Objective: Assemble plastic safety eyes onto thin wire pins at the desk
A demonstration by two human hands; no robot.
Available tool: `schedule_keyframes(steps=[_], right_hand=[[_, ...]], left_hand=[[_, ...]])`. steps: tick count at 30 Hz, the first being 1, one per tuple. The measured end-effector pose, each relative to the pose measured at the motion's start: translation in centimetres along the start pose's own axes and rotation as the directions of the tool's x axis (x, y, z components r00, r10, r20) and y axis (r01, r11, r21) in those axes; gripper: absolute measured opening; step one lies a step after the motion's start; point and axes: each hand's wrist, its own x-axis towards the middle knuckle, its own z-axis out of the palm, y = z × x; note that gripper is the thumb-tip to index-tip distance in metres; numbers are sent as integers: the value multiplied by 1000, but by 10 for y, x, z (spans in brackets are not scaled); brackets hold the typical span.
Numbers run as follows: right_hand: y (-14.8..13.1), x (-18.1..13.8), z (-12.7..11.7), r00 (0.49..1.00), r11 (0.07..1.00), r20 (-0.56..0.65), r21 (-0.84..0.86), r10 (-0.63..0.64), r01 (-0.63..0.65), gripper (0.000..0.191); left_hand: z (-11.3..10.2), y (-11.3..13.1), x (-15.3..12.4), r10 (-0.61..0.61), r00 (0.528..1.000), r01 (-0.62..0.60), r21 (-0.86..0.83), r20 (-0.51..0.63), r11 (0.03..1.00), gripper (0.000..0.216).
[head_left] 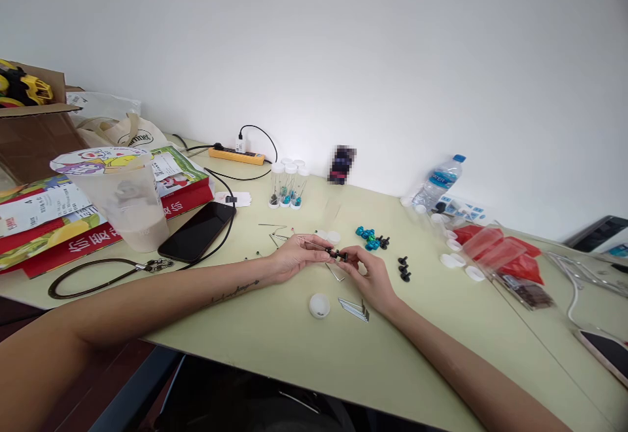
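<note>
My left hand and my right hand meet above the table, fingertips pinched on a small black part between them. Whether it is one piece or two is too small to tell. A thin metal rod with a reddish tip runs along my left fingers. Below the hands lie a white round cap with something tiny inside and a row of bent metal rods. Loose black knob-like parts lie right of my right hand, with a cluster of blue-green ones behind it.
Clear tubes with white caps stand at the back near an orange power strip. On the left are a phone, a plastic cup and red boxes. A water bottle and red plastic are on the right.
</note>
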Motion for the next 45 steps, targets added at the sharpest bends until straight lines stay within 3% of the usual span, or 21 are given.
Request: schedule_keyframes(steps=[9,19,26,30,34,40,45], right_hand=[[3,-2,0,998,998,-46,-36,-47,45,19],[0,-3,-1,994,998,-90,-47,-56,51,18],[0,-3,-1,991,997,-117,-44,-61,56,17],[0,-3,-1,990,998,-128,-44,-57,52,17],[0,-3,0,990,997,-129,-55,-64,57,16],[1,-3,-1,991,997,-117,-57,-63,57,17],[0,-3,-1,991,997,-119,-47,-67,62,18]], left_hand=[[0,-1,2,-18,1000,18,17,-5,1000,41],[-6,-6,6,-7,998,4,-49,-60,999,19],[-5,-4,4,-65,996,64,18,57,998,24],[-3,-1,2,-52,997,49,57,50,997,28],[0,3,0,-65,996,61,63,62,996,46],[2,5,1,-26,999,26,-3,-25,1000,34],[3,5,0,-37,999,37,60,-11,997,32]])
